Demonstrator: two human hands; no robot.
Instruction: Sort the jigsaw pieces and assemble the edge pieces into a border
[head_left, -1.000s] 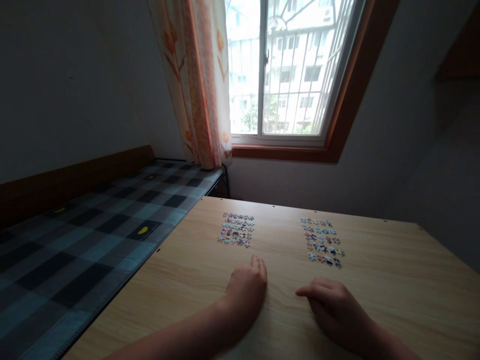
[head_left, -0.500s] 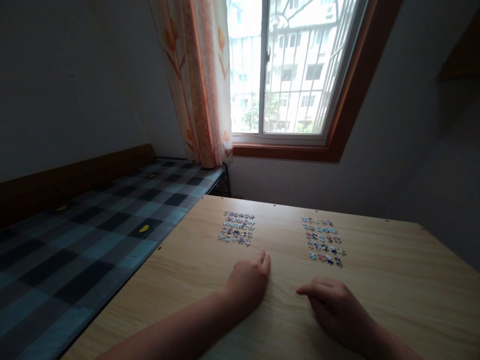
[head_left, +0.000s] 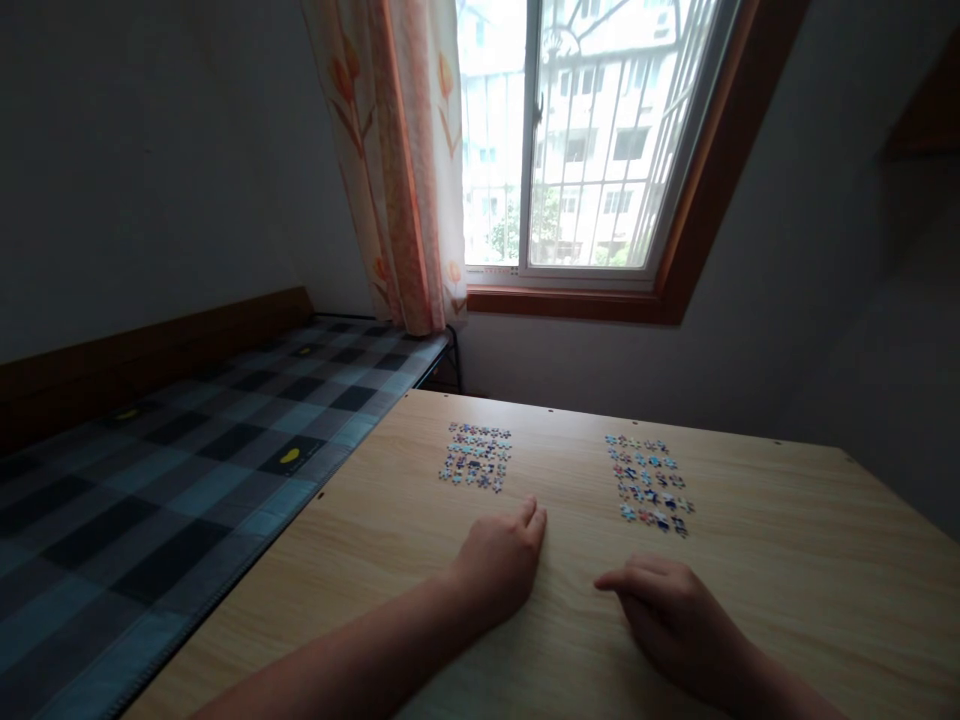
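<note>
My left hand (head_left: 501,558) rests on the wooden table, open, two fingers stretched forward and slightly apart. It lies just in front of the left group of jigsaw puzzle pieces (head_left: 475,465), which are small, blue and multicoloured and laid out in rows. Nothing shows at its fingertips. My right hand (head_left: 664,605) is low on the table, in front of the right group of jigsaw puzzle pieces (head_left: 651,490). Its index finger points left, apart from the bent fingers, and I see nothing held. The palm side of both hands is hidden. Neither hand touches a piece that I can see.
The light wooden table (head_left: 757,540) spreads beneath both hands. Along its left edge runs a bed with a checked mattress (head_left: 225,440). Behind stand a barred window (head_left: 585,150) and a floral curtain (head_left: 409,180).
My left hand has slid very slightly right. My right hand and both groups of puzzle pieces look the same, apart from a small shift of the whole view.
</note>
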